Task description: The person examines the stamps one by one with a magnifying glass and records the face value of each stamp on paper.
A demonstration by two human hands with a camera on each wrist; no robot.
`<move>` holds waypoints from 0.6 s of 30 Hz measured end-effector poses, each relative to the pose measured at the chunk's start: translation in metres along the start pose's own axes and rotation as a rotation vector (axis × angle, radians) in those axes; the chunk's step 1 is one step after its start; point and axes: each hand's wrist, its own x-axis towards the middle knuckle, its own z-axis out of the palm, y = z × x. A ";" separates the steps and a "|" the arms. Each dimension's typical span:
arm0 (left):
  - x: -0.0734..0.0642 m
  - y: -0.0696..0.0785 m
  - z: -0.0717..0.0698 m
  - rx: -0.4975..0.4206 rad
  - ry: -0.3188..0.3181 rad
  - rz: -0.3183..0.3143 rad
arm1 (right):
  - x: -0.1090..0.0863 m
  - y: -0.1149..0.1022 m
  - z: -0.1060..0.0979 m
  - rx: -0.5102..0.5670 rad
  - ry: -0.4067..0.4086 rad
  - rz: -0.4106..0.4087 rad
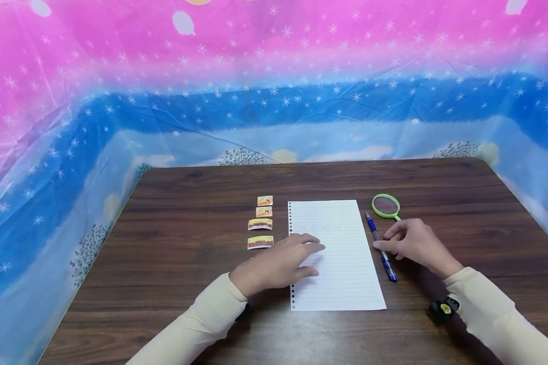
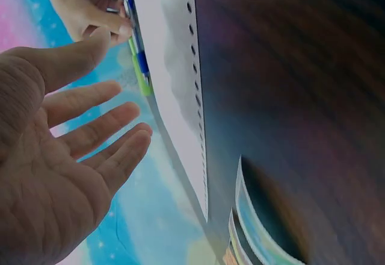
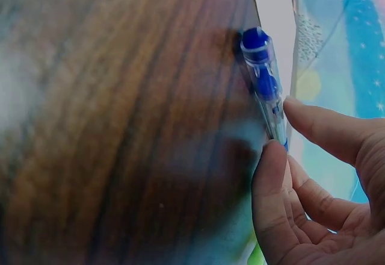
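Observation:
A blue pen with a clear barrel lies slanted along the right side of a lined, hole-punched sheet of paper. My right hand pinches the pen about its middle. In the right wrist view, the thumb and fingertips sit on either side of the barrel, and the blue end points toward the camera. Over the paper's left half hovers my left hand, its fingers spread and holding nothing. A line of faint handwriting shows on the upper part of the sheet.
A green-rimmed magnifying glass lies beyond the right hand, its handle partly hidden by it. Left of the paper, several small printed cards form a column on the dark wooden table. A patterned pink and blue cloth hangs around the table.

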 end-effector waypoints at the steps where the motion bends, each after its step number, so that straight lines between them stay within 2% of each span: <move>1: 0.001 0.001 0.001 0.008 -0.013 0.006 | 0.000 0.000 0.001 0.000 0.000 -0.002; 12: 0.005 0.010 0.018 0.082 -0.136 0.024 | -0.003 -0.004 0.004 0.020 -0.035 -0.001; 18: 0.005 0.013 0.022 0.133 -0.148 0.024 | -0.003 -0.006 0.004 0.016 -0.034 0.019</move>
